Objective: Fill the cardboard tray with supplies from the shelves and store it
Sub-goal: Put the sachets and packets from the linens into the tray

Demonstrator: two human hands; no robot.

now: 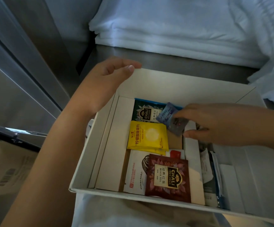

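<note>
A white cardboard tray [174, 82] fills the middle of the view. Inside lie a green tea sachet [145, 113], a yellow sachet [147, 135], a white coffee sachet [135, 174] and a dark red black-tea sachet [167, 177]. White card dividers stand along the tray's left side and middle. My left hand [103, 82] grips the tray's far left corner, thumb over the rim. Over the tray's far right part, my right hand [214, 123] pinches a small blue-purple packet [170, 118] just above the other sachets. More packets [211, 176] stand in the right compartment.
A stack of folded white linen [182, 30] lies on a metal shelf [149, 58] just behind the tray. Grey metal cabinet panels [26, 63] run along the left. A cardboard box with a barcode [7, 169] sits low on the left. White cloth [116, 213] lies below the tray.
</note>
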